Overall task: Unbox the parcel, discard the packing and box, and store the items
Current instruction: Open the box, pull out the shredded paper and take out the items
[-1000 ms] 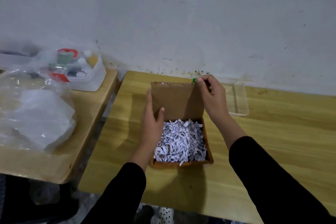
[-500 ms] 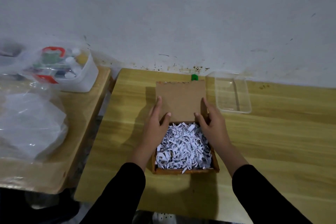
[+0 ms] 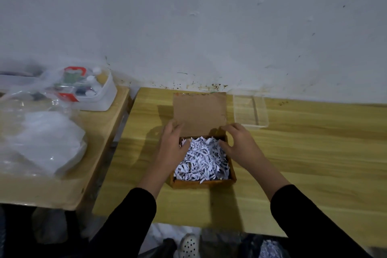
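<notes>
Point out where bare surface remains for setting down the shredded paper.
Bare wood lies right of the cardboard box, in front of the clear plastic tray, and along the near edge. The side table is crowded by plastic bags and a white bin.

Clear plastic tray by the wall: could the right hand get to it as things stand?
Probably yes. The clear plastic tray sits just beyond the right hand, beside the box lid, with bare table between them.
</notes>
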Tool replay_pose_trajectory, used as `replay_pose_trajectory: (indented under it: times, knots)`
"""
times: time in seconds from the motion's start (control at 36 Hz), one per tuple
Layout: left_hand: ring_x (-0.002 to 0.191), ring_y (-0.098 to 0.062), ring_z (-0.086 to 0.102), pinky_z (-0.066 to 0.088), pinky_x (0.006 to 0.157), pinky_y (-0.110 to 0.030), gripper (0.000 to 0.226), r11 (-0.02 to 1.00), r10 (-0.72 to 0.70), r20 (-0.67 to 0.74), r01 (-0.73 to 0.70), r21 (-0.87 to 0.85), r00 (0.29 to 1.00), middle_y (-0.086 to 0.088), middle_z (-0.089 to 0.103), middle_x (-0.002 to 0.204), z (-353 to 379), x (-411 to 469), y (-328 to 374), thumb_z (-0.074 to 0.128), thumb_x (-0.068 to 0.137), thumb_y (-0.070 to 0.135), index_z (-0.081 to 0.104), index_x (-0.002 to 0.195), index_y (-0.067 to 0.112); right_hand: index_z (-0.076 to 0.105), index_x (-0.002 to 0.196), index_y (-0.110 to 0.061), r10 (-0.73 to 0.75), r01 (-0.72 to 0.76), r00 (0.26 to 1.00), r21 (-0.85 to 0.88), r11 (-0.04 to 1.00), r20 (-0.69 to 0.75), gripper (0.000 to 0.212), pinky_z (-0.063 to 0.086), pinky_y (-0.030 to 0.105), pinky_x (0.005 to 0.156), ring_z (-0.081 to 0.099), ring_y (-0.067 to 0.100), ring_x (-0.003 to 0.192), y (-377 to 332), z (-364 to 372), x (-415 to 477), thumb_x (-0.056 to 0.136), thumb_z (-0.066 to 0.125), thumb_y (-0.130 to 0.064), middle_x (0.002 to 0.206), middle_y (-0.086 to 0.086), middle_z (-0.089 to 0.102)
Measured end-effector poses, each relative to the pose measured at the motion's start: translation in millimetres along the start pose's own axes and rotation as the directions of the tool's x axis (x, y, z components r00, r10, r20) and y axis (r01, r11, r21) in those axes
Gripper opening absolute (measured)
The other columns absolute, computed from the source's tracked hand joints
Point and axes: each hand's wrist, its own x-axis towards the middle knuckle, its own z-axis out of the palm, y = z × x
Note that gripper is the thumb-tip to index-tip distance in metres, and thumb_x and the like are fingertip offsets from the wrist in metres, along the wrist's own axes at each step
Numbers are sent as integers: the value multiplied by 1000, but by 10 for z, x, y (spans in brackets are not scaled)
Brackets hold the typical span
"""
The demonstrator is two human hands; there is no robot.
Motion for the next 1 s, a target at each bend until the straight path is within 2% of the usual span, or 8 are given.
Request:
replay_pose_trajectory:
  times: [0.11, 0.25, 0.39, 0.47, 0.58, 0.75, 0.86, 1.0]
  knots:
    - [137, -18, 27, 26, 105, -22, 74, 982, 108, 352, -156, 111, 930, -1, 27, 149, -6, -131, 69, 64, 86, 32, 25, 146, 13, 31, 140, -12, -112, 143, 925, -61, 988, 362, 71, 30, 32, 108, 29, 26, 135, -62, 56, -90, 81, 67, -25, 147, 8, 31]
    - [140, -27, 15, 27, 112, -39, 108, 906, -64, 572, -193, 377, 818, -7, 15, 152, 148, -87, 37, 71, 73, 48, 2, 149, 13, 3, 147, -18, -10, 158, 838, -225, 961, 546, 106, 31, 46, 111, 17, 34, 138, 1, 338, -14, 71, 75, -35, 150, 12, 14]
    - [132, -33, 28, 34, 105, -42, 113, 881, -134, 606, -186, 435, 784, -9, 22, 145, 306, 2, 4, 73, 70, 49, -1, 148, 11, -6, 146, -19, 40, 179, 801, -302, 936, 598, 109, 39, 48, 101, 29, 39, 130, -40, 449, 62, 73, 74, -25, 143, 18, 18]
    - [126, -35, 34, 35, 103, -42, 104, 843, -120, 602, -239, 482, 789, -13, 25, 140, 376, 27, 21, 74, 73, 36, 5, 145, 5, -5, 146, -15, 24, 226, 821, -363, 904, 570, 105, 44, 46, 93, 40, 42, 121, -37, 526, 81, 73, 71, -14, 138, 20, 22]
    - [121, -33, 33, 31, 102, -37, 91, 786, -85, 581, -304, 539, 809, -14, 27, 136, 436, 11, 31, 69, 79, 29, 10, 142, 1, -5, 146, -9, -29, 284, 857, -424, 860, 515, 92, 42, 43, 93, 42, 43, 116, 9, 646, 54, 81, 61, -16, 136, 24, 26]
    - [123, -36, 35, 38, 101, -40, 86, 890, -83, 582, -202, 408, 809, -13, 27, 134, 460, 9, -74, 75, 72, 24, 22, 137, 4, 10, 144, -11, -28, 288, 866, -452, 845, 500, 78, 38, 45, 99, 40, 43, 114, 26, 713, 67, 83, 58, -19, 136, 24, 31]
    - [109, -34, 54, 43, 89, -37, 82, 921, -56, 586, -185, 343, 808, -14, 28, 135, 447, 11, -80, 73, 74, 29, 25, 136, 5, 16, 142, -13, 17, 241, 854, -425, 873, 520, 72, 38, 46, 99, 39, 44, 115, -1, 710, 78, 84, 58, -22, 137, 23, 30]
    - [112, -32, 55, 43, 93, -35, 77, 950, -58, 587, -136, 282, 808, -13, 27, 140, 418, -13, -77, 70, 77, 35, 29, 137, 11, 24, 139, -15, 28, 206, 856, -389, 898, 517, 63, 41, 44, 96, 45, 44, 113, -20, 676, 71, 85, 56, -22, 137, 25, 31]
